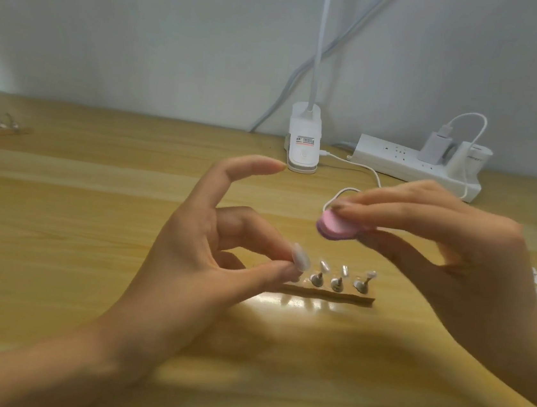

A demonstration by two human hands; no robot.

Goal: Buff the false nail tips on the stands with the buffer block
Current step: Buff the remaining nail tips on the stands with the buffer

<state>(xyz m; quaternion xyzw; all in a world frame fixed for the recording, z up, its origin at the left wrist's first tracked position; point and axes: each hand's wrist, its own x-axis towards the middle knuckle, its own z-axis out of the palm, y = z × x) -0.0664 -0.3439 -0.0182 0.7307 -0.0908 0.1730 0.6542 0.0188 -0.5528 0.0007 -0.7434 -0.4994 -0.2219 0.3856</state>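
Thumb and a curled finger of the left grip pinch a false nail tip at the left end of the wooden strip, index finger raised. Right grip holds the pink buffer block between thumb and fingertips, above and apart from three more tips on their stands on the bench.

A single wide-angle camera worn on the person's head looks forward and down at a wooden table from close range, the left hand and right hand large in the foreground, a pale wall across the top beyond the table's far edge.
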